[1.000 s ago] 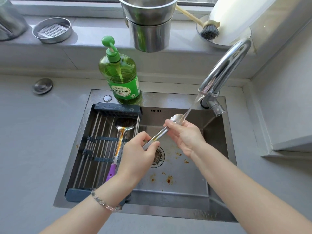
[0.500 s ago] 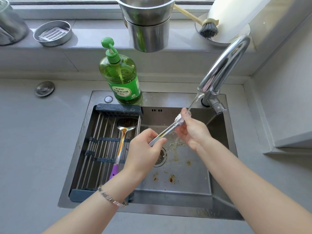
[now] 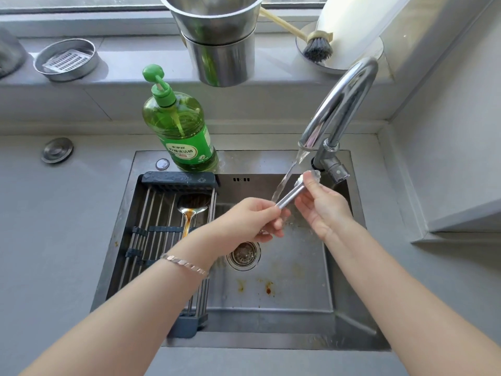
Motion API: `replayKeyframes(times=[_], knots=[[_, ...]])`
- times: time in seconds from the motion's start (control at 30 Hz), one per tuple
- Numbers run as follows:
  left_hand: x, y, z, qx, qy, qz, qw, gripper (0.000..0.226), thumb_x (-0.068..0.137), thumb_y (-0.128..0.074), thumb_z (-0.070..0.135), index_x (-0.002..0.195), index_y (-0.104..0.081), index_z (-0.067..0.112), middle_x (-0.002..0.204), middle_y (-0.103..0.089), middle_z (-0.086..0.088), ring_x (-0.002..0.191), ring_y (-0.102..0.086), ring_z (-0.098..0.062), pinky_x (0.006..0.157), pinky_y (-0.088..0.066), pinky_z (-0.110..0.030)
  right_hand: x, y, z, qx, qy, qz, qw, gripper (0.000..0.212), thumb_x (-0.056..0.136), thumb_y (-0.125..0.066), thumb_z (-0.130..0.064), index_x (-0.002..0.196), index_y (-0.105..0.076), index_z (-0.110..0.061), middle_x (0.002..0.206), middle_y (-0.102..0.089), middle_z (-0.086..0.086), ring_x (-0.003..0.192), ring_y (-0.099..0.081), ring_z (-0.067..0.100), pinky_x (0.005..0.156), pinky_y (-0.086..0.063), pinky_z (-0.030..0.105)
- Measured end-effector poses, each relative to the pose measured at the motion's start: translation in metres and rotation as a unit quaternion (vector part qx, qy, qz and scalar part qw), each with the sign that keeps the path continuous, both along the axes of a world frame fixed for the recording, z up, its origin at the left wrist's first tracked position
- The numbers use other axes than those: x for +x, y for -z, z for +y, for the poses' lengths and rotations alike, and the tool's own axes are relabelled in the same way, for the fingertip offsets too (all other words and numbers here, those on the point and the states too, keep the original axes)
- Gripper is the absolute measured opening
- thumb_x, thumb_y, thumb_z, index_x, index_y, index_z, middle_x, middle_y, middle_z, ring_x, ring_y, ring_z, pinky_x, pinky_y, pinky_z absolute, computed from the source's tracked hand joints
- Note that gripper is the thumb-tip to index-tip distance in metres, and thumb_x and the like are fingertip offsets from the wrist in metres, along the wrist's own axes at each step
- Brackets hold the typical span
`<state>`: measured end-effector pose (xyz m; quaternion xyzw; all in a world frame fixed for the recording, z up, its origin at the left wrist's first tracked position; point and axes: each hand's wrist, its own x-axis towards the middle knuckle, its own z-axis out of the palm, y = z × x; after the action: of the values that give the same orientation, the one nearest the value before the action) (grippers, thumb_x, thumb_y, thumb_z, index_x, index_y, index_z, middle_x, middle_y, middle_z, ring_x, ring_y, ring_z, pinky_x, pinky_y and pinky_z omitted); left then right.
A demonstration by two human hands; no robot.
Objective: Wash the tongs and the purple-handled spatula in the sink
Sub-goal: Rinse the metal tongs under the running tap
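Steel tongs (image 3: 290, 197) are held slanted over the sink (image 3: 292, 278), right beside the water stream from the faucet (image 3: 341, 104). My left hand (image 3: 249, 221) grips their lower end. My right hand (image 3: 322, 206) pinches the upper tip between thumb and fingers. The spatula (image 3: 191, 210) lies on the roll-up drying rack (image 3: 151, 229) over the sink's left half, its metal head stained brown; my left forearm hides its purple handle.
A green dish-soap pump bottle (image 3: 180, 131) stands on the sink's back rim. On the windowsill are stacked steel pots (image 3: 219, 42), a dish brush (image 3: 315, 47) and a round steel soap dish (image 3: 66, 59). The drain strainer (image 3: 244, 255) sits mid-sink, with brown stains nearby.
Both hands have lifted the tongs up and to the right, closer to the faucet spout. My right hand has slid up to the tongs' tip. The spatula has not moved.
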<state>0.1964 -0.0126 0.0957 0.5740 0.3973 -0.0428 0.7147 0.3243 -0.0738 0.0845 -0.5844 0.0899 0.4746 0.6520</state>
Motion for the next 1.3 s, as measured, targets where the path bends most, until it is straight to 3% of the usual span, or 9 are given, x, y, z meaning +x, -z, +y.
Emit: replayKeyframes(times=[0.1, 0.23, 0.37, 0.57, 0.73, 0.9, 1.0, 1.17, 1.3], knots=[[-0.007, 0.004, 0.002, -0.041, 0.011, -0.035, 0.998, 0.017, 0.098, -0.044, 0.013, 0.096, -0.061, 0.011, 0.059, -0.059, 0.010, 0.053, -0.056, -0.003, 0.063, -0.045, -0.021, -0.002, 0.000, 0.000, -0.009, -0.018, -0.007, 1.000, 0.014, 0.085, -0.064, -0.020, 0.074, -0.062, -0.012, 0.068, -0.063, -0.002, 0.063, -0.060, 0.008, 0.056, -0.051, 0.018], [-0.007, 0.004, -0.001, 0.117, -0.047, 0.068, 0.990, 0.041, 0.093, -0.052, 0.039, 0.064, -0.062, 0.011, 0.038, -0.044, 0.006, 0.038, -0.036, -0.011, 0.042, -0.034, -0.017, -0.013, -0.002, 0.003, -0.001, -0.055, -0.020, 0.998, 0.013, 0.085, -0.065, -0.011, 0.072, -0.061, -0.008, 0.057, -0.066, -0.001, 0.051, -0.063, 0.006, 0.052, -0.054, 0.015], [-0.020, 0.009, -0.004, 0.216, -0.017, 0.118, 0.969, 0.053, 0.089, -0.050, 0.051, 0.052, -0.052, 0.013, 0.032, -0.047, 0.003, 0.030, -0.044, -0.006, 0.047, -0.044, -0.016, -0.028, 0.001, 0.004, -0.019, -0.129, -0.076, 0.988, 0.012, 0.076, -0.073, -0.005, 0.073, -0.062, -0.008, 0.068, -0.065, 0.004, 0.059, -0.063, 0.011, 0.065, -0.056, 0.020], [-0.046, 0.016, -0.017, 0.303, -0.010, 0.088, 0.949, 0.038, 0.090, -0.056, 0.037, 0.069, -0.054, 0.005, 0.056, -0.057, 0.000, 0.042, -0.047, -0.003, 0.052, -0.042, -0.022, -0.028, -0.004, 0.012, -0.118, -0.138, -0.185, 0.966, 0.043, 0.090, -0.056, -0.041, 0.063, -0.060, -0.008, 0.054, -0.060, 0.004, 0.044, -0.055, 0.012, 0.046, -0.051, 0.022], [-0.054, 0.018, -0.026, 0.428, 0.019, 0.104, 0.898, 0.034, 0.094, -0.050, 0.035, 0.079, -0.051, 0.005, 0.059, -0.043, 0.006, 0.054, -0.039, -0.014, 0.051, -0.029, -0.027, -0.037, 0.004, 0.013, -0.121, -0.111, -0.178, 0.970, 0.047, 0.099, -0.039, -0.035, 0.063, -0.057, -0.010, 0.060, -0.060, 0.006, 0.051, -0.058, 0.016, 0.052, -0.052, 0.026], [-0.064, 0.023, -0.029, 0.385, 0.010, 0.113, 0.916, 0.032, 0.093, -0.051, 0.035, 0.073, -0.051, 0.010, 0.058, -0.048, 0.002, 0.054, -0.045, -0.017, 0.053, -0.035, -0.027, -0.040, 0.010, 0.003, -0.069, -0.177, -0.124, 0.974, 0.016, 0.080, -0.071, -0.021, 0.068, -0.065, -0.012, 0.068, -0.062, 0.001, 0.062, -0.058, 0.010, 0.066, -0.054, 0.022], [-0.066, 0.019, -0.033, 0.353, -0.009, 0.100, 0.930, 0.035, 0.094, -0.052, 0.030, 0.059, -0.046, 0.031, 0.050, -0.045, 0.012, 0.046, -0.043, -0.003, 0.047, -0.029, -0.014, -0.034, 0.013, 0.002, -0.096, -0.197, -0.139, 0.966, 0.023, 0.079, -0.072, -0.029, 0.068, -0.066, -0.010, 0.066, -0.065, 0.005, 0.059, -0.061, 0.013, 0.063, -0.056, 0.025], [-0.068, 0.018, -0.037, 0.350, -0.014, 0.084, 0.933, 0.016, 0.096, -0.048, 0.027, 0.111, -0.052, 0.032, 0.054, -0.058, 0.022, 0.050, -0.050, 0.004, 0.048, -0.035, -0.008, -0.026, 0.018, 0.001, -0.122, -0.207, -0.112, 0.964, 0.041, 0.099, -0.039, -0.035, 0.082, -0.065, -0.007, 0.069, -0.067, 0.007, 0.055, -0.065, 0.013, 0.051, -0.055, 0.021], [-0.069, 0.024, -0.030, 0.157, -0.231, 0.078, 0.957, 0.023, 0.097, -0.047, 0.024, 0.119, -0.052, 0.022, 0.059, -0.050, 0.003, 0.039, -0.041, -0.003, 0.039, -0.037, -0.016, -0.027, 0.043, -0.013, -0.192, -0.182, -0.129, 0.956, 0.042, 0.101, -0.036, -0.026, 0.105, -0.063, 0.005, 0.086, -0.066, 0.012, 0.084, -0.065, 0.023, 0.081, -0.053, 0.034]])
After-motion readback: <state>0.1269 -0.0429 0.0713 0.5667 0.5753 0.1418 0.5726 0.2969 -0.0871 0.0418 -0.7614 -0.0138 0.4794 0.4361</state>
